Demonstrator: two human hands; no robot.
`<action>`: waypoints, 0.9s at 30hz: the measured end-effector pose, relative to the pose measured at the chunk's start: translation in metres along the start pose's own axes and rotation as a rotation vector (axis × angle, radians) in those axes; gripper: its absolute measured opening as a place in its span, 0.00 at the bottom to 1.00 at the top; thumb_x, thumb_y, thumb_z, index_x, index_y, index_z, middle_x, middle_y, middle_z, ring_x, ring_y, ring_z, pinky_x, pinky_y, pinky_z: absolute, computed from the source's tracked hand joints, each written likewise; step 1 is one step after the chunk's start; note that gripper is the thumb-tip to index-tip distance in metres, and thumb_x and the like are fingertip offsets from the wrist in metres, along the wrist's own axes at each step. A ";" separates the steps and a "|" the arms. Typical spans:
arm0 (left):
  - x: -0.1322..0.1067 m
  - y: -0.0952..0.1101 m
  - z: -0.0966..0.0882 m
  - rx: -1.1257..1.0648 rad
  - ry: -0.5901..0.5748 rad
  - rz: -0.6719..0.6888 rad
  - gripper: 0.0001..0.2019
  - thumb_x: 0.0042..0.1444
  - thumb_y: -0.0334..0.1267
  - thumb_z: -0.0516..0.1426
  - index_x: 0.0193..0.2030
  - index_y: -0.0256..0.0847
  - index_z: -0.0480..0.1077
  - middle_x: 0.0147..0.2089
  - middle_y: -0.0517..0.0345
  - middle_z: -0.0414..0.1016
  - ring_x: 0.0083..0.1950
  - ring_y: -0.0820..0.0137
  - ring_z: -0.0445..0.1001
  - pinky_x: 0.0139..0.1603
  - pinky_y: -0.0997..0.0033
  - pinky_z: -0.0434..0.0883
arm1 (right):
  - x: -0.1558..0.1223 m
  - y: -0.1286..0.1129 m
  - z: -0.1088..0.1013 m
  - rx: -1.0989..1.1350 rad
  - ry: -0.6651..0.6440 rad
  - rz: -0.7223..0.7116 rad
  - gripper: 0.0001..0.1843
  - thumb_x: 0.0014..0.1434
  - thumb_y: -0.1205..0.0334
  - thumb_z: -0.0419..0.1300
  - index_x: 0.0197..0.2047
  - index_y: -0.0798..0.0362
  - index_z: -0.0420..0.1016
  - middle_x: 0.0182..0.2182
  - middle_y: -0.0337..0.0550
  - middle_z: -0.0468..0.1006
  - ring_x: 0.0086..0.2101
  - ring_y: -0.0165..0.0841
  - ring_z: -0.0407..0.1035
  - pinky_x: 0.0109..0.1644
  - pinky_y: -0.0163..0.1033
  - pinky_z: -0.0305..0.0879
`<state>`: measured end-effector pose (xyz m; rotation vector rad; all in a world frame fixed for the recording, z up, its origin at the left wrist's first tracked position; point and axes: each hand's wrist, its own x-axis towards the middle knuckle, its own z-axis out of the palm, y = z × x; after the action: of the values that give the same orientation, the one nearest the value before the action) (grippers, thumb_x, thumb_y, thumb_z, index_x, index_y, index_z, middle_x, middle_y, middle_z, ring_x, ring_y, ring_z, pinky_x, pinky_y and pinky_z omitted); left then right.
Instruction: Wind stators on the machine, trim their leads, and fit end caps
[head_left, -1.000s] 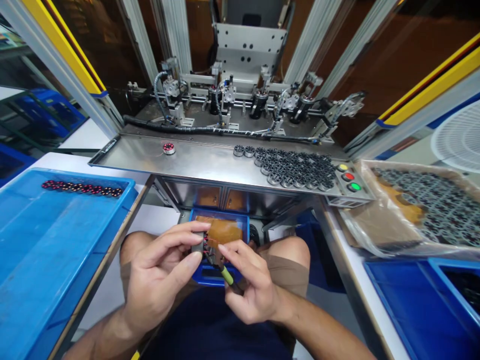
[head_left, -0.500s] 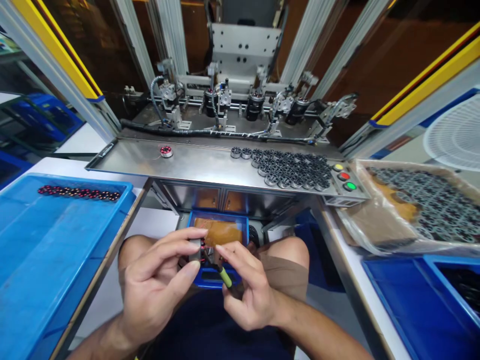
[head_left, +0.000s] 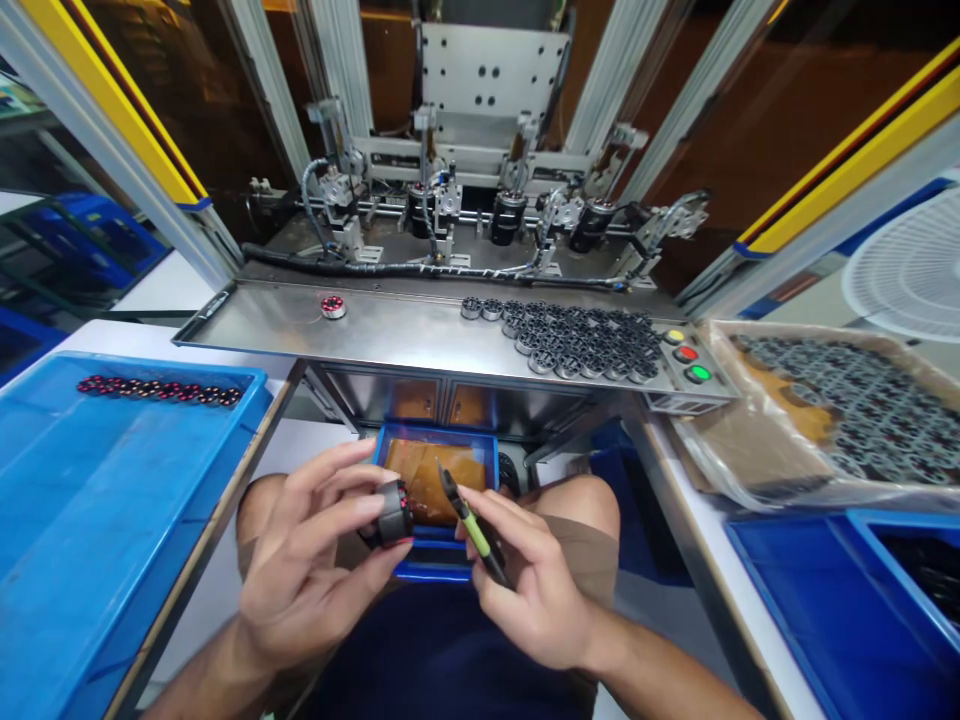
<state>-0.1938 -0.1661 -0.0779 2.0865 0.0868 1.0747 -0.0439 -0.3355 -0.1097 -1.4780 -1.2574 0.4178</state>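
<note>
— What is the left hand [head_left: 319,560] doing?
— Pinching a dark cylindrical part [head_left: 394,512] between thumb and fingers, its red-flecked end turned toward the right hand [head_left: 536,580].
— And the right?
— It is curled around a green-and-black tool [head_left: 474,528], tip upward, near the part but apart from it.
— Where exactly is the part?
— Held in the air, by the left side of a blue bin [head_left: 450,436].
— And on the steel shelf [head_left: 405,325]?
— One red-topped piece [head_left: 334,308] leftward, many dark rings [head_left: 589,335] rightward.
</note>
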 end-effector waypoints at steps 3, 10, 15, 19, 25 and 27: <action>-0.001 -0.003 -0.003 0.172 -0.022 0.076 0.35 0.46 0.24 0.67 0.61 0.49 0.66 0.63 0.50 0.67 0.50 0.64 0.78 0.49 0.62 0.80 | -0.007 -0.011 -0.010 -0.003 -0.029 0.059 0.39 0.48 0.78 0.56 0.64 0.49 0.64 0.35 0.44 0.76 0.34 0.33 0.72 0.39 0.39 0.72; -0.002 -0.004 -0.003 0.416 -0.015 0.159 0.28 0.48 0.26 0.66 0.56 0.46 0.71 0.57 0.53 0.73 0.49 0.66 0.78 0.48 0.69 0.80 | -0.011 -0.040 -0.024 0.228 -0.143 0.067 0.45 0.43 0.81 0.53 0.65 0.45 0.63 0.40 0.45 0.77 0.37 0.36 0.75 0.42 0.42 0.75; 0.000 -0.003 -0.003 0.377 -0.030 0.208 0.31 0.47 0.22 0.65 0.59 0.46 0.69 0.53 0.53 0.77 0.50 0.65 0.79 0.50 0.67 0.79 | -0.009 -0.045 -0.024 0.433 -0.231 0.127 0.46 0.44 0.83 0.53 0.66 0.44 0.62 0.46 0.48 0.77 0.43 0.37 0.75 0.47 0.45 0.76; -0.005 -0.006 -0.006 0.209 -0.015 0.161 0.39 0.44 0.19 0.65 0.64 0.44 0.64 0.55 0.51 0.77 0.52 0.63 0.78 0.54 0.62 0.77 | -0.009 -0.043 -0.021 0.528 -0.242 0.152 0.47 0.46 0.84 0.53 0.67 0.43 0.59 0.47 0.48 0.76 0.44 0.36 0.75 0.49 0.46 0.76; -0.012 -0.008 -0.006 0.130 0.014 0.133 0.40 0.42 0.17 0.65 0.63 0.44 0.65 0.55 0.51 0.77 0.53 0.60 0.78 0.56 0.57 0.77 | -0.008 -0.046 -0.018 0.576 -0.242 0.140 0.48 0.46 0.85 0.52 0.67 0.40 0.60 0.46 0.46 0.77 0.43 0.34 0.75 0.48 0.46 0.75; -0.012 -0.007 -0.006 0.129 0.012 0.117 0.39 0.43 0.18 0.65 0.63 0.45 0.65 0.55 0.51 0.77 0.53 0.60 0.78 0.56 0.56 0.76 | -0.008 -0.046 -0.017 0.580 -0.234 0.143 0.47 0.46 0.84 0.53 0.67 0.40 0.60 0.45 0.46 0.77 0.42 0.34 0.75 0.46 0.45 0.76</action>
<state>-0.2041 -0.1622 -0.0887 2.2244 0.0408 1.1793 -0.0551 -0.3579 -0.0668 -1.0406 -1.0847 0.9847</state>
